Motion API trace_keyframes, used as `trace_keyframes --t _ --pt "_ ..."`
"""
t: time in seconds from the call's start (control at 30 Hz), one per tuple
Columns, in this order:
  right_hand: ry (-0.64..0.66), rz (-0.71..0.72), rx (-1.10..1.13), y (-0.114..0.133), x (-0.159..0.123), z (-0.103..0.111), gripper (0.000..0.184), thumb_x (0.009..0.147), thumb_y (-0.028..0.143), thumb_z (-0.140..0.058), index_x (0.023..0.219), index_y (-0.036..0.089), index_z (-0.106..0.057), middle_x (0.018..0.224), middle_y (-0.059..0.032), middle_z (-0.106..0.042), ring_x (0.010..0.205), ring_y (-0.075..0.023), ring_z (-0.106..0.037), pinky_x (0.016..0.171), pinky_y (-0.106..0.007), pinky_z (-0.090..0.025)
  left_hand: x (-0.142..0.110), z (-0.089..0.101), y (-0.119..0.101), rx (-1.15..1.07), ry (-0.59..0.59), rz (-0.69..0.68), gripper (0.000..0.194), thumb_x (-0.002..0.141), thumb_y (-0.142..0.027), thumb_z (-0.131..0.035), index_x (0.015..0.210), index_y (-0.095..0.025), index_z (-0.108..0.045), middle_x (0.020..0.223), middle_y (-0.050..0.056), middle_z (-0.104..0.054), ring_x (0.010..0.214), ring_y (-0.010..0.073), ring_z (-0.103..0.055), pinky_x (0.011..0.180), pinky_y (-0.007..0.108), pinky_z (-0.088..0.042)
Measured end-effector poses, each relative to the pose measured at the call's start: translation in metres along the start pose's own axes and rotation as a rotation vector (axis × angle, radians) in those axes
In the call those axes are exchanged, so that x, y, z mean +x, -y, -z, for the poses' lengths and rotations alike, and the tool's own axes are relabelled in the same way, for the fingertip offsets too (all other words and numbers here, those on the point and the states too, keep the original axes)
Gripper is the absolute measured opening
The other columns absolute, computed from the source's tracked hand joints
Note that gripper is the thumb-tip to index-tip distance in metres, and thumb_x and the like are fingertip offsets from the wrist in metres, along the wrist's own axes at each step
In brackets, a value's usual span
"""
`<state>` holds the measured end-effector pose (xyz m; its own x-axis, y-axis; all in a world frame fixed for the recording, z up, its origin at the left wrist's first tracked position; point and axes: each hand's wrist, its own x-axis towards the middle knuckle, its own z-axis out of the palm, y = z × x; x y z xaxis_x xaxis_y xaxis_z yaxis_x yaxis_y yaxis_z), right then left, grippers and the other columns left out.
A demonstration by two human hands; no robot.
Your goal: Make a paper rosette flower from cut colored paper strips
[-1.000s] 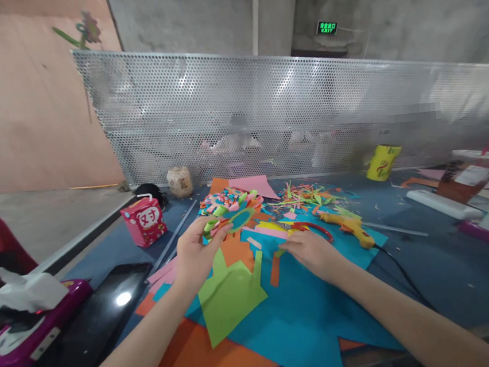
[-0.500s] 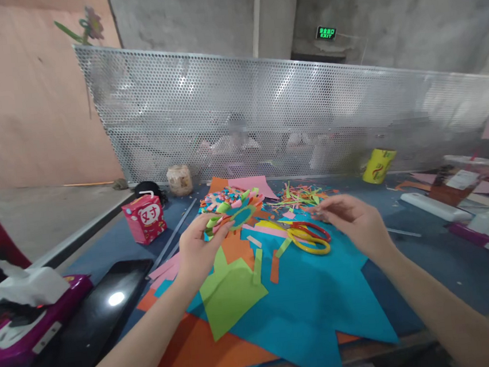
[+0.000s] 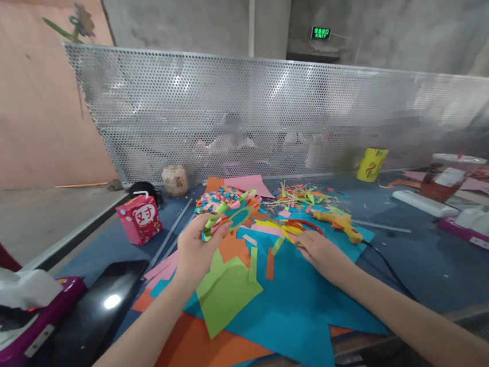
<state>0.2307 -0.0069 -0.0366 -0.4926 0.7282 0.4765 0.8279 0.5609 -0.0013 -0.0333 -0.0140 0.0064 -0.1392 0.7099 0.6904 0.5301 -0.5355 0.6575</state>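
My left hand (image 3: pixel 194 249) pinches a paper flower (image 3: pixel 239 214) with a round blue centre and curled green, pink and orange strips about it. Over the blue paper (image 3: pixel 295 311), my right hand (image 3: pixel 322 251) has its fingers closed at the handles of the scissors (image 3: pixel 302 224), which are red and yellow. The hand partly hides the yellow loop. A yellow glue gun (image 3: pixel 339 223) lies just beyond that hand, its black cord trailing right. Short orange and green paper strips (image 3: pixel 269 263) lie between the hands, near a green sheet (image 3: pixel 227 295).
Behind the flower are a heap of curled paper bits (image 3: pixel 215 199) and a pile of thin paper shreds (image 3: pixel 299 192). A phone (image 3: pixel 76 326), a power strip (image 3: pixel 38 336) and a red box (image 3: pixel 139 219) stand left. A perforated metal screen (image 3: pixel 220 111) closes off the back.
My right hand has moved left and nearer, from over the glue gun to the scissors' handles, uncovering the glue gun. The left hand still holds the flower in much the same place.
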Motion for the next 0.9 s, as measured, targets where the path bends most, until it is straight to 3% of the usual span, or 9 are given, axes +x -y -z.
trace_keyframes --t 0.17,0.27,0.4,0.67,0.9 --pt "-0.026 0.078 -0.383 0.014 -0.004 0.001 0.025 0.079 0.004 -0.039 0.09 0.014 -0.059 0.076 -0.0093 -0.063 0.073 -0.0198 -0.058 0.064 -0.03 -0.046 0.0 0.001 0.0 0.001 -0.005 -0.023 0.013 0.069 -0.032 -0.061 0.07 -0.019 -0.059 0.066 -0.001 -0.058 0.062 0.0122 -0.052 0.057 0.022 -0.04" --pt "-0.032 0.052 -0.509 0.02 -0.006 0.001 0.029 0.079 0.001 -0.035 0.085 0.014 -0.06 0.067 -0.01 -0.062 0.067 -0.0209 -0.057 0.055 -0.03 -0.044 0.0 0.001 -0.001 0.013 0.002 -0.055 0.012 0.069 -0.032 -0.06 0.069 -0.019 -0.059 0.066 -0.001 -0.058 0.063 0.0126 -0.053 0.058 0.023 -0.04" --pt "-0.02 0.029 -0.536 0.02 -0.009 0.0 0.027 0.076 0.0 -0.037 0.08 0.014 -0.059 0.065 -0.0113 -0.061 0.062 -0.0208 -0.056 0.046 -0.028 -0.041 -0.002 0.002 -0.002 0.008 0.001 -0.069 0.01 0.07 -0.029 -0.06 0.071 -0.019 -0.059 0.069 -0.001 -0.059 0.064 0.0122 -0.052 0.059 0.022 -0.04" --pt "0.023 0.089 -0.518 0.015 -0.012 0.0 0.027 0.072 -0.003 -0.039 0.074 0.015 -0.059 0.063 -0.011 -0.062 0.061 -0.0207 -0.056 0.044 -0.026 -0.041 -0.002 0.002 -0.003 0.002 0.002 -0.067 0.01 0.071 -0.029 -0.059 0.073 -0.019 -0.06 0.072 -0.001 -0.059 0.066 0.0121 -0.053 0.059 0.022 -0.039" --pt "0.019 0.141 -0.419 0.001 -0.016 0.01 0.027 0.07 -0.004 -0.039 0.072 0.016 -0.056 0.065 -0.0078 -0.061 0.063 -0.0182 -0.057 0.054 -0.025 -0.045 -0.002 0.002 -0.002 0.01 -0.002 -0.063 0.01 0.071 -0.028 -0.06 0.073 -0.019 -0.06 0.071 -0.001 -0.059 0.064 0.0113 -0.052 0.058 0.021 -0.039"
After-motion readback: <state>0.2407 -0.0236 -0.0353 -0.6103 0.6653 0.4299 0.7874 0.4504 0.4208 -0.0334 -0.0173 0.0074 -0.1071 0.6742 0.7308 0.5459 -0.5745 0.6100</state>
